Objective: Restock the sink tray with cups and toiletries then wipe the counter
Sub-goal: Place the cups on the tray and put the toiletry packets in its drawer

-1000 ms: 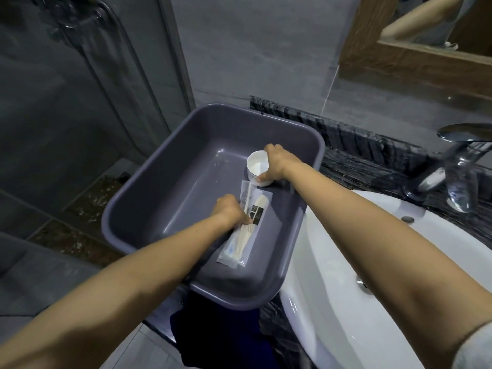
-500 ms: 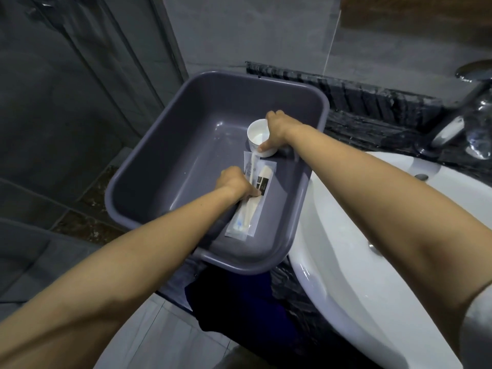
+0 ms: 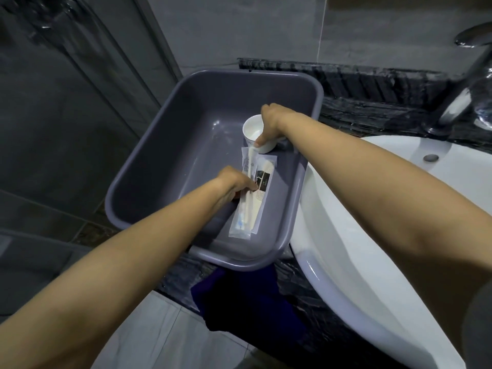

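A grey-purple plastic tray (image 3: 149, 166) sits on the dark counter left of the basin. Inside it, near the right wall, stands a white cup (image 3: 253, 129), and my right hand (image 3: 271, 123) is shut around its side. In front of the cup lie two clear toiletry packets (image 3: 253, 206), one with a toothbrush and one with a comb. My left hand (image 3: 234, 183) rests on the packets' left edge, fingers pinched on them.
A white basin (image 3: 372, 235) fills the right side, with a chrome faucet (image 3: 468, 83) at its back. A dark blue cloth (image 3: 239, 296) hangs over the counter's front edge below the tray. A glass shower screen stands to the left.
The view has tilted down, so everything sits higher in the frame. Both hands stay in the same places on the cup and the packets.
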### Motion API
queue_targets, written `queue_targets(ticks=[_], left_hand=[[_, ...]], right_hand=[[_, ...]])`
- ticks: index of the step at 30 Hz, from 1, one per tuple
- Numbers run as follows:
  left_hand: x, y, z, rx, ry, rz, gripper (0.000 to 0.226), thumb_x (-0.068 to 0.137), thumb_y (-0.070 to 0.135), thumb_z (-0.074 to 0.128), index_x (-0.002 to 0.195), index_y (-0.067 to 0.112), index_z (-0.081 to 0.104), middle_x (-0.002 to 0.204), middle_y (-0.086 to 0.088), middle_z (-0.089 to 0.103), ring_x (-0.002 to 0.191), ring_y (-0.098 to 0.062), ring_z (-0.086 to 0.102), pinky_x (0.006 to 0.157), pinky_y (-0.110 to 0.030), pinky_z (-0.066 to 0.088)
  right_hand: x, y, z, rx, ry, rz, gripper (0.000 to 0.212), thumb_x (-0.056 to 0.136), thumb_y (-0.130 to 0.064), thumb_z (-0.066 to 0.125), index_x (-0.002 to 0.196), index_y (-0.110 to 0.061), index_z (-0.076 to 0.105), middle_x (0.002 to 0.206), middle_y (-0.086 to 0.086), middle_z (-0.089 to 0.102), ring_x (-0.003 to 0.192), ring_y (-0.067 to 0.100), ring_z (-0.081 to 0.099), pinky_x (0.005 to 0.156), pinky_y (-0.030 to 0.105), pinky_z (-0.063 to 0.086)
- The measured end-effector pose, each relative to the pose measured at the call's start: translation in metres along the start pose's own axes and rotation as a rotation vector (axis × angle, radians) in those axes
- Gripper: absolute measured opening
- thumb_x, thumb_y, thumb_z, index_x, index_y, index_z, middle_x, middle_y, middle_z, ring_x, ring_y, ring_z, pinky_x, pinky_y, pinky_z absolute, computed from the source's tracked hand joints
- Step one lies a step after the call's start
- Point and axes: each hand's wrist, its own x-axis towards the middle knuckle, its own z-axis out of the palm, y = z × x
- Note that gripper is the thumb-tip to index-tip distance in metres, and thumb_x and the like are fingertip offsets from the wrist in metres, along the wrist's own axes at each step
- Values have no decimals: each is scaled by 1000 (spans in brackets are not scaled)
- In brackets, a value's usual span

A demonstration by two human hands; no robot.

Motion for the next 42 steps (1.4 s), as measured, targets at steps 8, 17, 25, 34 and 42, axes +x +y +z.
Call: queue_targets(ticks=[8,17,25,34,42], left_hand=[[-7,-2,-13,-118,-171,-35,17,80,1,64,73,12,54,73,-4,57,67,-15,52,71,-29,48],[-22,-4,-36,-247,-286,50,14,82,1,61,77,14,60,54,6,69,68,-11,64,79,-27,52],[-52,20,-71,-274,-236,227,10,79,0,63,83,8,65,63,0,74,60,-10,70,62,-23,59],[-105,98,-64,-323,-261,438,10,78,4,65,85,12,66,68,1,74,65,-12,70,68,-27,59],[-162,165,17,-314,-452,527,8,81,5,63,85,10,67,78,-4,72,76,-17,67,80,-30,54]], right_hand=[[-2,0,-6,75,-51,25,44,67,-43,77,74,-7,53,64,5,53,70,29,59,58,28,45],[-27,4,-30,187,-13,-32,48,65,-42,78,92,-6,59,72,6,60,66,28,58,50,24,44],[-84,14,-101,250,74,-121,53,69,-38,77,104,-1,60,88,16,64,59,28,55,45,24,45],[-185,45,-171,177,275,-121,41,71,-40,76,93,-7,63,85,7,62,69,22,57,61,29,45],[-284,134,-184,217,415,-30,50,72,-40,74,106,-4,64,108,13,67,96,28,64,71,40,54]])
